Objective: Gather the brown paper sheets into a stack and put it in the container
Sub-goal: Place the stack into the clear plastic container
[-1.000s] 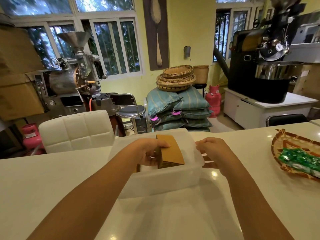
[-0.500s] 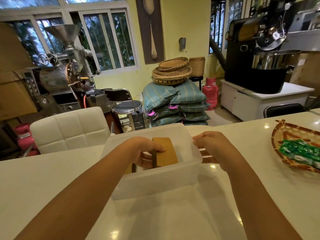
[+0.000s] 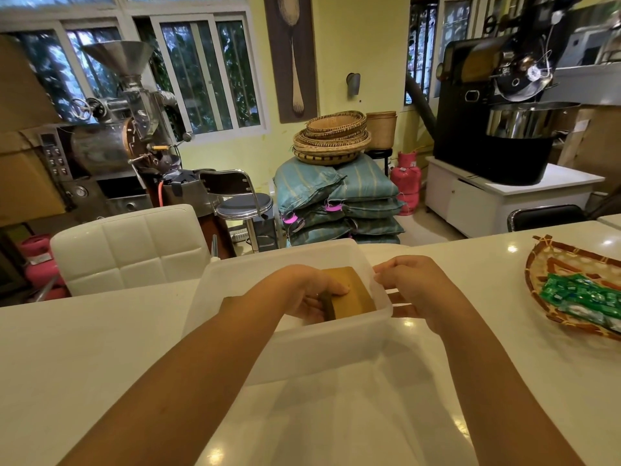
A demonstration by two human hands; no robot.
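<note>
Left hand: the left hand (image 3: 311, 292) is down inside the container, fingers curled round the stack of brown paper sheets, thumb laid across its top face.
Right hand: the right hand (image 3: 411, 285) sits at the container's right rim, fingers bent and pinched on the plastic edge.
Paper stack: the stack of brown paper sheets (image 3: 349, 292) is in the right part of the box, tilted, its upper edge leaning toward the right wall; whether its lower edge touches the bottom I cannot tell.
Container: the translucent plastic container (image 3: 322, 351) stands on the white counter (image 3: 84, 348), lid off, between the two forearms.
Tray: a woven tray (image 3: 541, 260) lies well apart at the counter's right end, with green packets (image 3: 584, 295) in it.
Behind the counter: a white padded chair (image 3: 131, 245) is just beyond the far edge on the left; further back are a chrome stool (image 3: 243, 205), stacked blue-green sacks (image 3: 336, 203) with woven baskets (image 3: 332, 137) on top, and a pink gas cylinder (image 3: 406, 178) beside them.
</note>
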